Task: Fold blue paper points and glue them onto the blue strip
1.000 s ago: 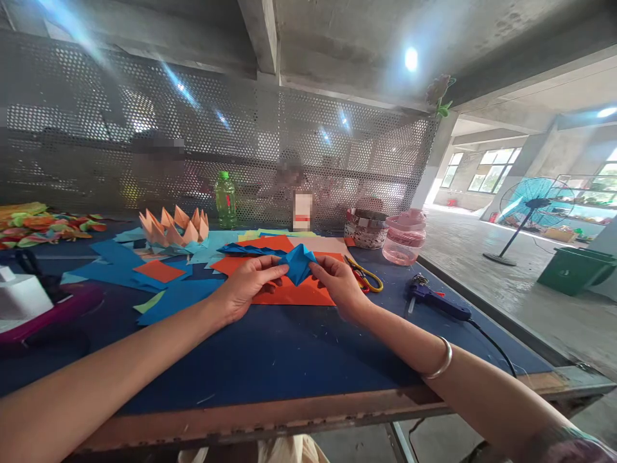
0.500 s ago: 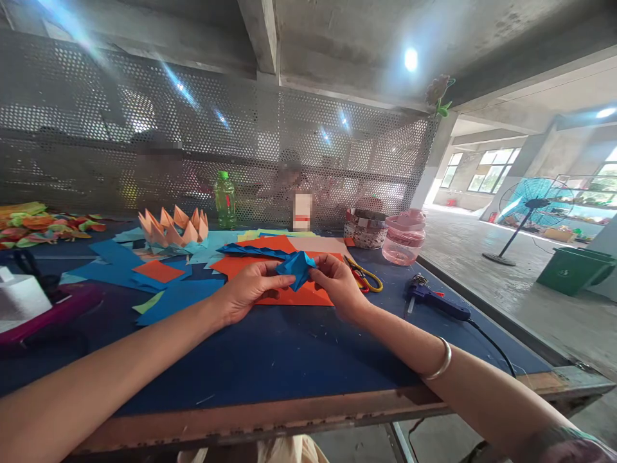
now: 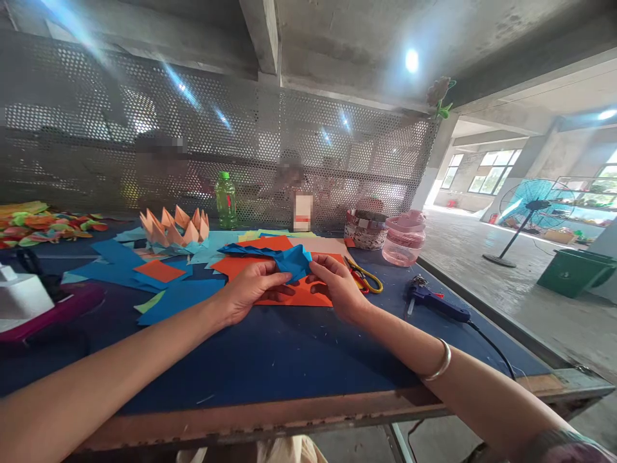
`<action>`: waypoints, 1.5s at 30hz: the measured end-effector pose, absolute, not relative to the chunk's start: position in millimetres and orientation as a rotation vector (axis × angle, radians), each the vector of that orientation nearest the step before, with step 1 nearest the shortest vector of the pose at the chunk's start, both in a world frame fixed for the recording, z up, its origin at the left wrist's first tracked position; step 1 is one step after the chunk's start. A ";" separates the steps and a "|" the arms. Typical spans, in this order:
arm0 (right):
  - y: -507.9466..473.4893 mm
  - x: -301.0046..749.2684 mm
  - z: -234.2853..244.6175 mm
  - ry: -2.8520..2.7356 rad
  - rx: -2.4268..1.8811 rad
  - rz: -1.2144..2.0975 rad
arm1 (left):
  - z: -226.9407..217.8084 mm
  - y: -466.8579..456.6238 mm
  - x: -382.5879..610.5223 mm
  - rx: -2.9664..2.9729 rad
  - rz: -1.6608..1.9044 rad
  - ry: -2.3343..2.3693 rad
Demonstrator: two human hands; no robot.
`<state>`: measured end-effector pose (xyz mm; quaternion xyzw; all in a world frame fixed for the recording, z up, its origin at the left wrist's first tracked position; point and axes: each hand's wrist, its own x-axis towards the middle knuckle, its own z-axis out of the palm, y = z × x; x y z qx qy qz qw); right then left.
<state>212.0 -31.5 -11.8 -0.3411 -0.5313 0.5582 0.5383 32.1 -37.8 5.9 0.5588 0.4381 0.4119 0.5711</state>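
Observation:
Between my hands is a folded blue paper piece (image 3: 295,262), held over an orange paper sheet (image 3: 308,297). My left hand (image 3: 255,286) pinches its left lower side between thumb and fingers. With thumb and fingertips, my right hand (image 3: 337,283) grips its right edge. A long strip of folded blue paper (image 3: 248,251) stretches left behind my left hand; whether it joins the held piece I cannot tell. Yellow-and-red handled scissors (image 3: 369,276) lie just right of my right hand. A ring of pointed peach folded paper (image 3: 176,226) stands at the back left.
Blue paper sheets (image 3: 186,302) lie to the left. Farther back stand a green bottle (image 3: 225,200), a patterned round container (image 3: 365,230) and a pink-tinted jug (image 3: 403,241). A corded glue gun (image 3: 436,301) rests at right. A white block-shaped thing (image 3: 26,296) sits at far left.
The blue paper piece has turned and now looks flatter and wider between my fingers. Both hands stay in nearly the same place.

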 end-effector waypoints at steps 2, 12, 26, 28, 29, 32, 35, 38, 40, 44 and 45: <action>-30.5 212.6 -12.5 -1.292 -0.813 1.316 | 6.5 -39.3 32.8 1.312 0.963 1.028; -17.7 214.1 -23.7 -1.442 -0.913 0.916 | 4.8 -30.7 28.6 1.753 1.198 1.243; -23.9 215.7 -18.2 -1.446 -0.971 1.176 | 8.2 -32.0 26.5 1.503 1.101 1.141; -25.1 215.9 -16.3 -1.424 -0.964 1.234 | 7.2 -31.7 26.2 1.505 1.107 1.144; -25.5 215.8 -15.9 -1.416 -0.960 1.260 | 6.8 -31.7 26.1 1.507 1.110 1.146; -25.7 215.3 -16.2 -1.410 -0.943 1.300 | 6.1 -31.7 26.4 1.516 1.119 1.144; -25.2 214.2 -17.3 -1.409 -0.927 1.280 | 6.1 -31.4 27.2 1.532 1.135 1.141; -24.9 213.2 -17.3 -1.386 -0.913 1.244 | 6.1 -31.5 27.9 1.522 1.156 1.127; -25.3 212.6 -16.9 -1.374 -0.903 1.223 | 5.7 -31.7 28.3 1.511 1.165 1.107; -26.4 211.7 -16.9 -1.419 -0.881 1.169 | 4.7 -31.0 29.2 1.521 1.208 1.105; -26.6 211.5 -17.3 -1.442 -0.862 1.158 | 4.7 -30.7 29.3 1.539 1.226 1.123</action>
